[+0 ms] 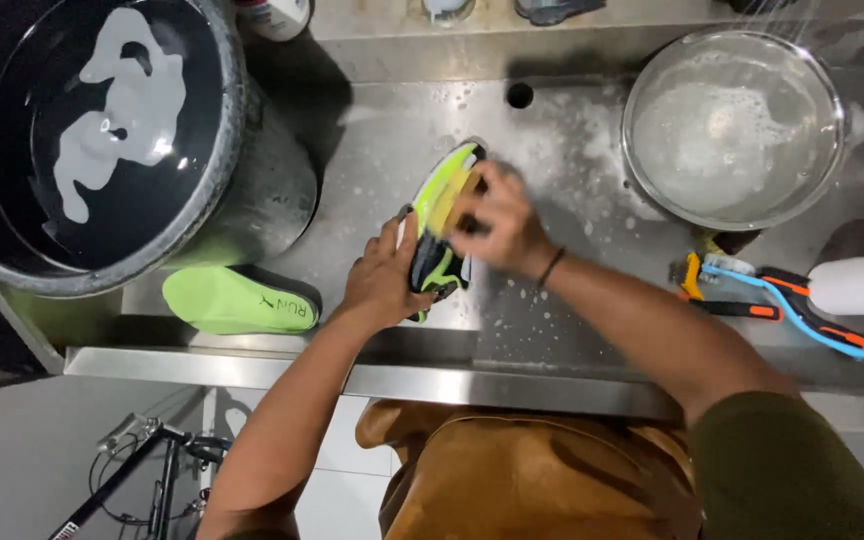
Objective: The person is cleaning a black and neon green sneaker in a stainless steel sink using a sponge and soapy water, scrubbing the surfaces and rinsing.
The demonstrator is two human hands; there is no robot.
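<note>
A neon-green and black sneaker (444, 190) lies sole-side up in the steel sink (572, 330), near its middle. My left hand (384, 277) grips the shoe's heel end from the near side. My right hand (497, 222) is closed and blurred over the shoe's sole, holding a small yellowish scrubbing thing that I cannot make out clearly. A dark band sits on my right wrist.
A neon-green insole (240, 300) lies at the sink's left front. A big dark pot of foamy water (102, 130) stands at left. A steel bowl of soapy water (734, 125) sits at right. Orange-and-blue brushes (772, 295) and a white bottle (862, 282) lie right.
</note>
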